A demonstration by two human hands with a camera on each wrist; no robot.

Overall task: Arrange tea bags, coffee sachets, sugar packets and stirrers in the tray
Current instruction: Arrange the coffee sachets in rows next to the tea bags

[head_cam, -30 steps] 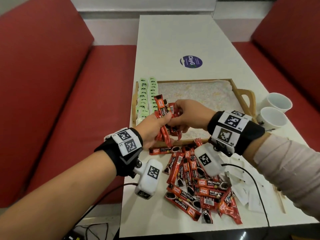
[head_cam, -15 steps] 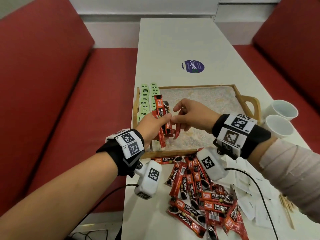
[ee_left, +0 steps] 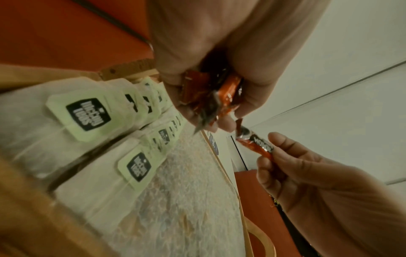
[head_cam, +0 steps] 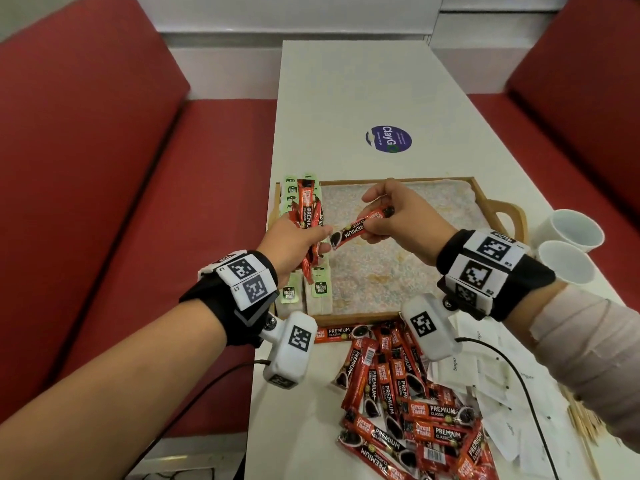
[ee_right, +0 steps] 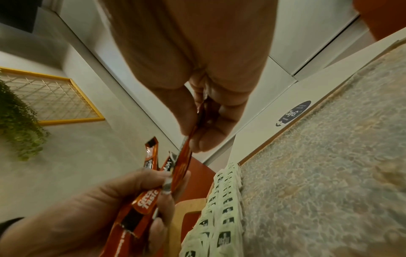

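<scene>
My left hand (head_cam: 294, 240) grips a bunch of red coffee sachets (head_cam: 308, 220) upright above the tray's left side; the same bunch (ee_left: 211, 97) shows in the left wrist view. My right hand (head_cam: 391, 216) pinches a single red coffee sachet (head_cam: 360, 228) by one end, its other end close to the left thumb; that sachet (ee_right: 186, 156) hangs between thumb and fingers in the right wrist view. Two rows of green-tagged tea bags (head_cam: 320, 289) lie along the left of the wooden tray (head_cam: 498, 216). A pile of loose coffee sachets (head_cam: 398, 393) lies in front of the tray.
White sugar packets (head_cam: 502, 386) and wooden stirrers (head_cam: 585, 420) lie at the table's front right. Two white cups (head_cam: 568, 247) stand right of the tray handle. A round blue sticker (head_cam: 388, 138) marks the far table. Red benches flank both sides.
My hands were together on the bunch; the right hand has drawn one sachet out and moved right, away from the left hand. The view has tilted down.
</scene>
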